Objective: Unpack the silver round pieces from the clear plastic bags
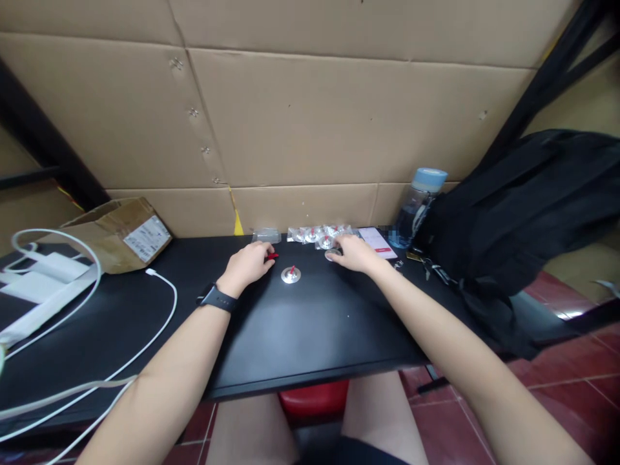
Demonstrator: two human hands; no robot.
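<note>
Stool: red, at 6 o'clock from the loose disc, below the front edge of the counter [310, 336].
Loose disc [287, 278]: silver, lying on the counter midway between the hands, a small red part rising from its middle; it is the centre for every clock direction here.
Left hand [252, 261]: between 9 and 10 o'clock, fingers curled nearly closed, a red piece [273, 256] pinched at the fingertips.
Right hand [354, 252]: 2 o'clock, fingers bent, thumb over a second silver disc [331, 255]; cannot tell whether it grips it.
Bagged discs [312, 236]: 1 o'clock, in clear wrappers, just beyond the second disc.
Phone [380, 243]: 2 o'clock, lit, just past the right hand.
Clear bag [267, 236]: 11 o'clock.
Cardboard box [106, 239]: between 9 and 10 o'clock, well apart.
Bottle [420, 205]: 2 o'clock, blue-lidded, upright, beside a black backpack [523, 213].
</note>
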